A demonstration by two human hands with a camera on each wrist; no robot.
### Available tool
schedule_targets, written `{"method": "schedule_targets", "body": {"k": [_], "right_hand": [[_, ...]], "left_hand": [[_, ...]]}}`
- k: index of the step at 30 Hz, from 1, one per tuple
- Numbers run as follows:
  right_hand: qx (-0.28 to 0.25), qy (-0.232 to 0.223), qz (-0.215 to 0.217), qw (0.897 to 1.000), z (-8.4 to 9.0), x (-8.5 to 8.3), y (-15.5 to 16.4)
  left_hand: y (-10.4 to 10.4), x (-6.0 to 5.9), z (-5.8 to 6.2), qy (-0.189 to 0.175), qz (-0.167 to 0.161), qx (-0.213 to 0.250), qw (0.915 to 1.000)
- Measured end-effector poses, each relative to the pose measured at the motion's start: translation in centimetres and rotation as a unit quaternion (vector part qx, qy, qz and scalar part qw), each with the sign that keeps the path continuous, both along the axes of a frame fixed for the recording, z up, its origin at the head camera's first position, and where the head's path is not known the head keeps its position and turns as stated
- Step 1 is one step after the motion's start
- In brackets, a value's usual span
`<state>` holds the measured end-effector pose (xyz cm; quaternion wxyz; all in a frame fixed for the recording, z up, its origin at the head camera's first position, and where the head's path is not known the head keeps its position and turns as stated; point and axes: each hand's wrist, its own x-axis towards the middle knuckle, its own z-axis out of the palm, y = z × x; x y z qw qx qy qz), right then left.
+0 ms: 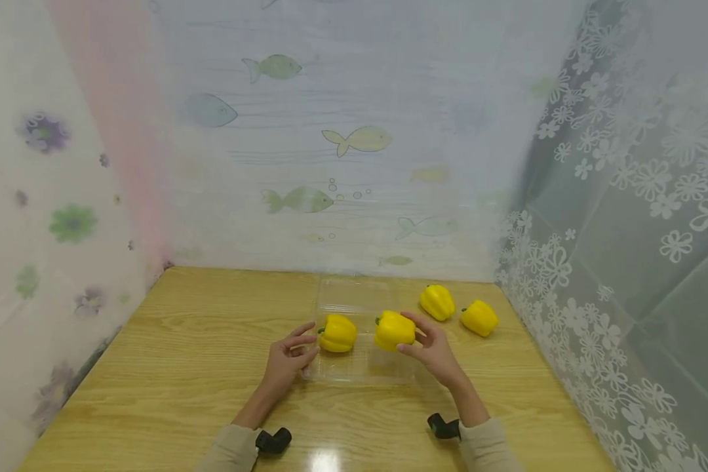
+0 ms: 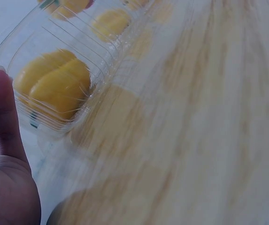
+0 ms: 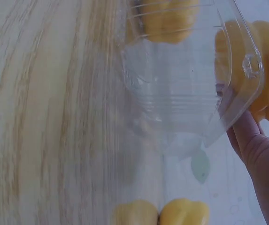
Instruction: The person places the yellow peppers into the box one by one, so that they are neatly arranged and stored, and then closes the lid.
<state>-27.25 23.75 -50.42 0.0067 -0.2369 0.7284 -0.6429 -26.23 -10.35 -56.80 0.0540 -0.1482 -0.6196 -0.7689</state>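
A clear plastic clamshell box point(image 1: 362, 376) lies on the table with its lid point(image 1: 356, 292) folded back to the far side. One yellow bell pepper point(image 1: 338, 334) sits in the left part of the box, seen through the wall in the left wrist view. My right hand point(image 1: 436, 354) grips another yellow bell pepper point(image 1: 394, 330), thumb in front and fingers behind, over the right part of the box. In the right wrist view this pepper is at rim height. My left hand point(image 1: 286, 360) is at the box's left side, fingers loosely extended, thumb point(image 2: 5, 112) upright against the rim.
Two more yellow bell peppers, one farther back point(image 1: 437, 302) and one farther right point(image 1: 479, 318), lie on the wooden table point(image 1: 200, 341) right of the box. Curtains with printed fish point(image 1: 362, 139) and flowers enclose the back and sides. Black wrist devices point(image 1: 273, 441) sit at both sleeves.
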Motion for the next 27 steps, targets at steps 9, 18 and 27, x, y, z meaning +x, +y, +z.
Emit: {"method": "schedule_targets", "body": {"k": [9, 18, 27], "right_hand": [[0.013, -0.010, 0.008, 1.000, -0.3, -0.1, -0.7], [0.037, 0.007, 0.002, 0.999, -0.2, -0.3, -1.2], [0.056, 0.006, 0.002, 0.998, 0.0, -0.7, -1.9]], "left_hand": [[-0.1, -0.1, 0.0, 0.006, -0.005, 0.000, 1.0000], [-0.1, 0.0, 0.3, -0.001, -0.009, -0.003, 1.0000], [0.0, 0.1, 0.3, -0.013, -0.008, 0.004, 0.9999]]}}
